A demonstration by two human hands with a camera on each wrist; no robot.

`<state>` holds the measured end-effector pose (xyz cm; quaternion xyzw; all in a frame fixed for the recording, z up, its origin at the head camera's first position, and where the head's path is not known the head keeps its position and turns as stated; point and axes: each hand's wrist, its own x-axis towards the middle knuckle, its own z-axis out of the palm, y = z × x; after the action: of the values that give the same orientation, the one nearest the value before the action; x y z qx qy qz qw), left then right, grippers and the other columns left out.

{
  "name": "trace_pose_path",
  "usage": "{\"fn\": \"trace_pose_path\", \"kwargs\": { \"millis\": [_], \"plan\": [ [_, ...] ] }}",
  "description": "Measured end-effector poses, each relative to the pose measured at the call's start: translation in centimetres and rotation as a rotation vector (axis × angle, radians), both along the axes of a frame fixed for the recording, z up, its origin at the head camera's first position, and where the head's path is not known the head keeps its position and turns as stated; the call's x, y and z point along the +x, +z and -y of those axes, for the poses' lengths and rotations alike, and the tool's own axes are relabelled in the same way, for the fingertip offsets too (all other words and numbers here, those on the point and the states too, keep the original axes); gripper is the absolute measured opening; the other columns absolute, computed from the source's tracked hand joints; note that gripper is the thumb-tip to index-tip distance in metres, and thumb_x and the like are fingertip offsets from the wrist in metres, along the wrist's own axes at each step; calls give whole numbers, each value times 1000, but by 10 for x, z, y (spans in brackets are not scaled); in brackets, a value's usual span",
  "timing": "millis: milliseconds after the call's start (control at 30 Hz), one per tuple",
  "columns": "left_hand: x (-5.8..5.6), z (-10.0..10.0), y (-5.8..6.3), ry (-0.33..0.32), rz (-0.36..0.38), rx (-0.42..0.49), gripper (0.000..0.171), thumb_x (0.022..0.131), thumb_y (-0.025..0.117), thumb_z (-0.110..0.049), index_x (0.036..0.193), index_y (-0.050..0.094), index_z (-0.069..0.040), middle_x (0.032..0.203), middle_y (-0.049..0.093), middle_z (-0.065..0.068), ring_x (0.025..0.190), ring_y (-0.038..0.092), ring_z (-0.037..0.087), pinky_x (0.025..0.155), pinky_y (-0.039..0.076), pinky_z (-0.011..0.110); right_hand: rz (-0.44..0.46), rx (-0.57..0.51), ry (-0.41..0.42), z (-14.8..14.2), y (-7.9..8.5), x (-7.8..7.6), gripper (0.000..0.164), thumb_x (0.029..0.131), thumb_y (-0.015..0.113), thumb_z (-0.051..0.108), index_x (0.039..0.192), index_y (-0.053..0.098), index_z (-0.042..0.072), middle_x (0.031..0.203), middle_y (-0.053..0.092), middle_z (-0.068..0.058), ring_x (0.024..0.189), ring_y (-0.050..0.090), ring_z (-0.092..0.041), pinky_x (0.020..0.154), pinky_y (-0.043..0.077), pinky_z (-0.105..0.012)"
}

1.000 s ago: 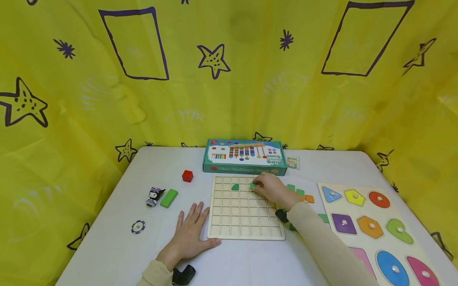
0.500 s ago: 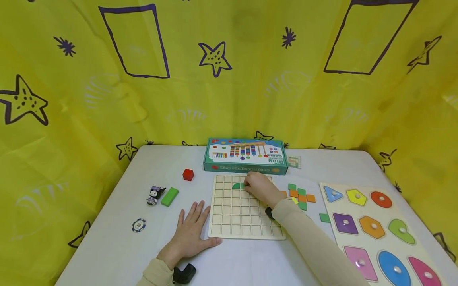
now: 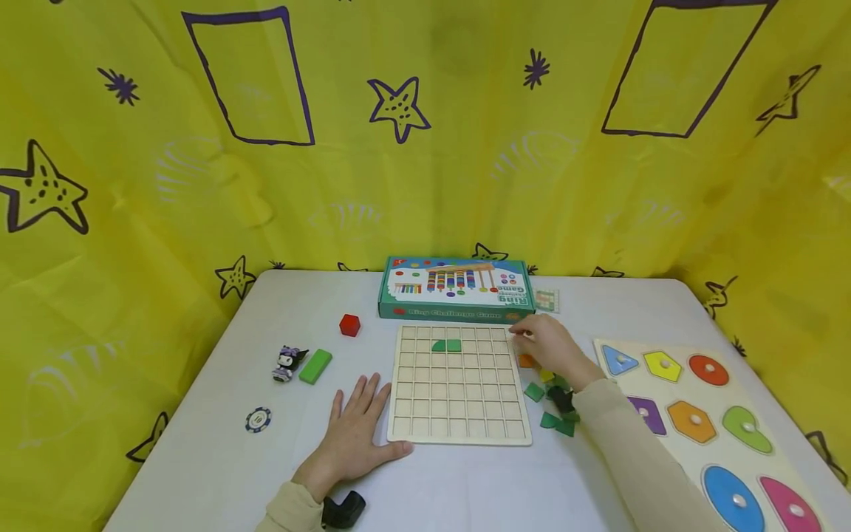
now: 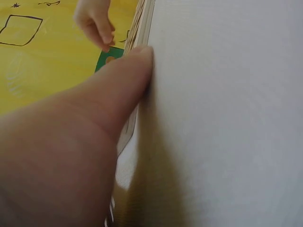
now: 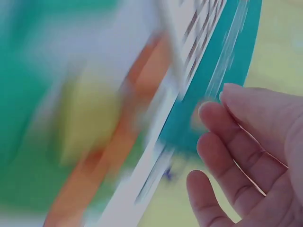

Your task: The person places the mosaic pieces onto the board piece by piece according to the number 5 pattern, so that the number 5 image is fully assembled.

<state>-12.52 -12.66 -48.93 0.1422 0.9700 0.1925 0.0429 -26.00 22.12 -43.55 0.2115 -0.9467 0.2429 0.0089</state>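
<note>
Grid board (image 3: 459, 390) of pale wood, centre of the head view, with two green tiles side by side in its second row from the top: a quarter-round tile (image 3: 439, 346), its curve facing upper left, and a square tile (image 3: 454, 346) adjoining its straight side, an arrangement that probably serves to form one continuous outline. The left hand (image 3: 359, 432) lies flat, lower left of centre, gripping nothing; its thumb lies along the board's lower-left corner, presumably to steady it. The right hand (image 3: 548, 343) hangs over the board's upper-right edge, fingers loosely bent; the right wrist view shows a gap between thumb and forefinger and nothing pinched, so its grip is released. Below it lie loose pieces, among them an orange tile (image 3: 526, 360), a yellow tile (image 3: 547, 375) and a green tile (image 3: 535, 391), likely kept on that side for short reaches. A Ring Challenge Game box (image 3: 456, 292) stands just beyond the board's upper edge.
</note>
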Motion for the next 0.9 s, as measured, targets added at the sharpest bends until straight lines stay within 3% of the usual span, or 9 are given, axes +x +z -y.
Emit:
{"fn": "trace_pose_path", "kwargs": {
  "millis": [167,333,900],
  "plan": [
    [0,1,0,2,-6,-3,104,78,60,-75,152,34,-7,160,19,13,146,7,35,111,-2,62,112,47,-119,-49,2,1,22,93,66,7,111,70,-4,102,67,-16,93,56,-32,87,47,-52],
    [0,1,0,0,-10,8,104,78,60,-75,151,35,-6,160,19,14,146,7,35,111,-1,63,190,79,-125,-74,-1,6,22,93,68,12,109,71,-3,99,65,-14,89,53,-31,84,47,-51],
    [0,2,-1,-3,-17,-3,104,78,57,-76,152,35,-6,160,19,14,146,7,35,111,-1,62,210,122,-80,-78,-5,9,27,88,74,17,107,71,-2,86,58,-5,81,50,-26,75,46,-41]
  ]
}}
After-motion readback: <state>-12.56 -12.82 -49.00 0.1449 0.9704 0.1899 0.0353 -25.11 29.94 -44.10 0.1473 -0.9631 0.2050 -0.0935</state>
